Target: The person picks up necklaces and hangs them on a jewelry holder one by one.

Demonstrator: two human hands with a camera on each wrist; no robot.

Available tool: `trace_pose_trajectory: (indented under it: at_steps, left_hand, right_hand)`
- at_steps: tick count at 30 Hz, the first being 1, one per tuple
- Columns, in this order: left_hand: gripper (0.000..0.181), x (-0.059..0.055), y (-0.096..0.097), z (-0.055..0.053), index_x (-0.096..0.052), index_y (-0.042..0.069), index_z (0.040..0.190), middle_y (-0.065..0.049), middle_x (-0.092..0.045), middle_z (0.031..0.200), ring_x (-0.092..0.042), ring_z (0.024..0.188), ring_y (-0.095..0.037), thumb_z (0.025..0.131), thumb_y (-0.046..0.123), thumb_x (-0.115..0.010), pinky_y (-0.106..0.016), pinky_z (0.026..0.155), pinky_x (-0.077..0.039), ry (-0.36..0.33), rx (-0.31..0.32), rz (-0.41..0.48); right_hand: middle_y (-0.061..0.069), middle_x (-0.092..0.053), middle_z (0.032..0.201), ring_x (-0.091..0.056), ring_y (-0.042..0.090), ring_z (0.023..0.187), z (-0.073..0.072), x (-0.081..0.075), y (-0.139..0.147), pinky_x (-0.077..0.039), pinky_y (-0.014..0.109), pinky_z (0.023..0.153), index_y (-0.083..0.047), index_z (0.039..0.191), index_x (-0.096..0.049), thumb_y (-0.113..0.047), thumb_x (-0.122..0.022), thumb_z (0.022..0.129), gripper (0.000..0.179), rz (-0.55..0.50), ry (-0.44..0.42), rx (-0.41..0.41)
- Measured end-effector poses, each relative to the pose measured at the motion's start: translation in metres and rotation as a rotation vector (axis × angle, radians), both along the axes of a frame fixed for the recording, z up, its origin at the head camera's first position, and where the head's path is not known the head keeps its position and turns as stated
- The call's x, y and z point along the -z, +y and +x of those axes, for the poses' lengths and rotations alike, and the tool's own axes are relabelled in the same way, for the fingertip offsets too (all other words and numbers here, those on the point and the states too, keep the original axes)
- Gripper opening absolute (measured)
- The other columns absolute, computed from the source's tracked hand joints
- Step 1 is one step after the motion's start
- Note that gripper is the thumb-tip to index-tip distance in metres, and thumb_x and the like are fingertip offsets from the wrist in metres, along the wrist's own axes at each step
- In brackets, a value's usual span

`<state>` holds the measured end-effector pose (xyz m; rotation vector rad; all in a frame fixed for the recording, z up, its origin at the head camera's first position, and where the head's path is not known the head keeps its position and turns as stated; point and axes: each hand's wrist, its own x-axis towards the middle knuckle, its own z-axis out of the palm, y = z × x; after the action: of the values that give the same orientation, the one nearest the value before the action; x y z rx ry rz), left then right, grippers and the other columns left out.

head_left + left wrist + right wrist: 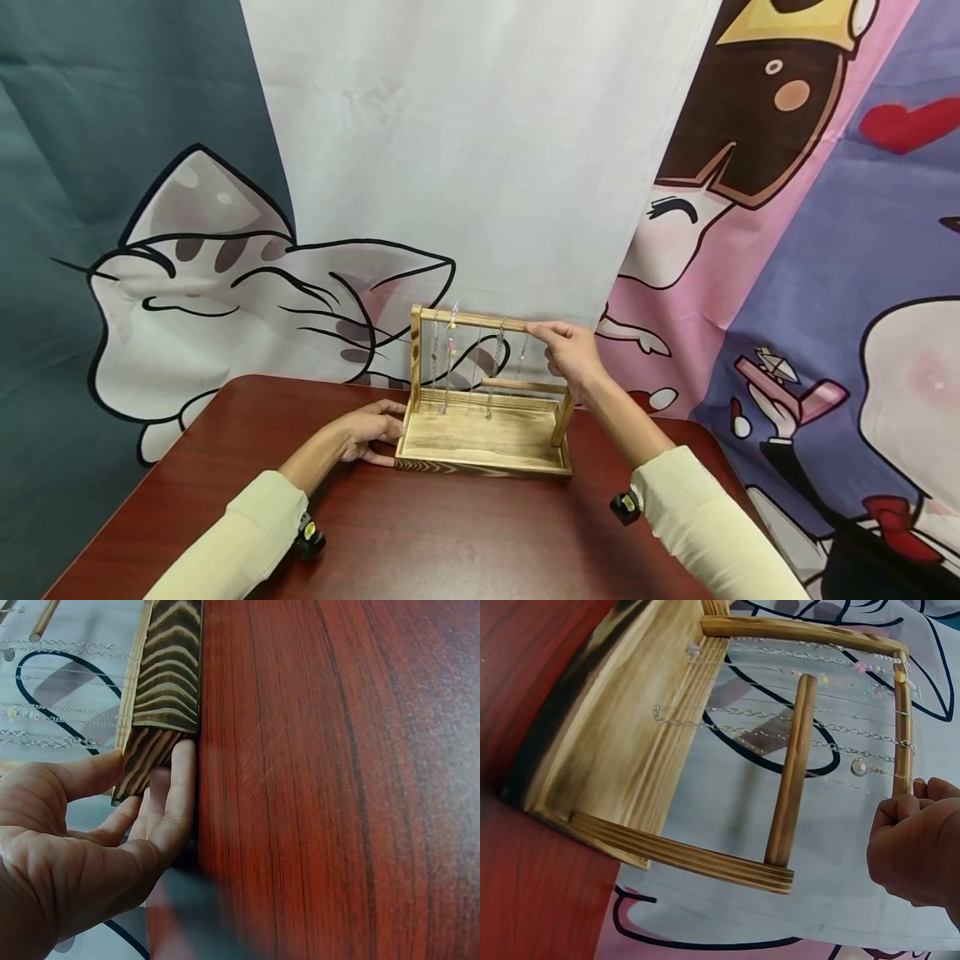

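Observation:
A wooden jewelry stand (487, 442) rests on the table, a shallow tray with upright posts. Several necklaces (832, 729), silver chains and one with colored beads, hang from its top bar (480, 319). My left hand (367, 432) holds the tray's left end; the left wrist view shows its thumb at the upper rim and fingers at the end face, low by the table. On the other side, my right hand (573, 354) pinches the top bar's right end. The lower bar (793, 772) runs from the short right post. Part of the right fingertips is hidden in the right wrist view.
The dark red wooden table (450, 542) extends in front of the stand. Directly behind its back edge hangs a cloth backdrop (480, 167) printed with a cartoon cat and figures. A small black device (625, 506) sits at the right sleeve, another (309, 537) at the left.

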<state>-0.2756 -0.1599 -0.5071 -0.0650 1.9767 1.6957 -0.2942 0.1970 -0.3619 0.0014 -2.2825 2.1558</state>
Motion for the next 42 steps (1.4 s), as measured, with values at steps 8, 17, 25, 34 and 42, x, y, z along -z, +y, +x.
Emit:
trace_pose_trajectory:
  at_steps: [8, 17, 25, 34, 42]
  left_hand:
    - [0.061, 0.002, -0.002, 0.002, -0.037, 0.001, 0.163, -0.026, -0.063, 0.14, -0.071, 0.115, -0.031, 0.106, -0.001, -0.058, -0.053, 0.087, -0.071, 0.003, 0.0, -0.005]
    - [0.061, 0.004, 0.001, 0.0, -0.037, 0.001, 0.164, -0.026, -0.061, 0.142, -0.071, 0.114, -0.029, 0.107, 0.001, -0.059, -0.052, 0.087, -0.07, -0.005, 0.002, 0.004]
    - [0.061, 0.001, 0.002, 0.0, -0.037, 0.001, 0.164, -0.026, -0.06, 0.142, -0.071, 0.114, -0.029, 0.107, 0.001, -0.06, -0.053, 0.087, -0.07, -0.002, 0.005, 0.003]
    - [0.062, 0.002, 0.0, -0.002, -0.037, 0.001, 0.163, -0.025, -0.062, 0.139, -0.071, 0.114, -0.028, 0.106, 0.001, -0.06, -0.052, 0.087, -0.07, 0.001, 0.0, 0.006]
    - [0.062, 0.003, 0.0, -0.002, -0.037, 0.001, 0.163, -0.026, -0.058, 0.144, -0.071, 0.114, -0.029, 0.106, 0.002, -0.06, -0.051, 0.086, -0.071, -0.001, -0.006, 0.002]
  right_hand:
    - [-0.015, -0.035, 0.054, -0.026, 0.0, 0.045, 0.004, 0.015, -0.003, -0.024, 0.018, 0.046, -0.006, 0.117, -0.085, -0.026, -0.08, 0.106, 0.023, -0.004, -0.027, 0.005]
    - [-0.015, -0.033, 0.052, -0.026, 0.001, 0.046, 0.008, 0.026, 0.0, -0.025, 0.02, 0.049, -0.003, 0.127, -0.083, -0.027, -0.08, 0.107, 0.031, 0.019, -0.038, 0.043]
    - [-0.014, -0.034, 0.053, -0.026, 0.002, 0.048, 0.015, 0.036, 0.008, -0.026, 0.019, 0.049, 0.005, 0.146, -0.071, -0.027, -0.077, 0.109, 0.048, 0.025, -0.052, 0.029]
    - [-0.013, -0.044, 0.061, -0.031, 0.002, 0.051, 0.025, 0.054, 0.014, -0.028, 0.019, 0.05, -0.006, 0.132, -0.08, -0.027, -0.076, 0.109, 0.031, 0.008, -0.081, 0.034]
    - [-0.012, -0.065, 0.079, -0.031, 0.001, 0.051, 0.034, 0.066, 0.02, -0.028, 0.018, 0.05, -0.006, 0.126, -0.082, -0.021, -0.074, 0.11, 0.024, -0.026, -0.079, 0.059]
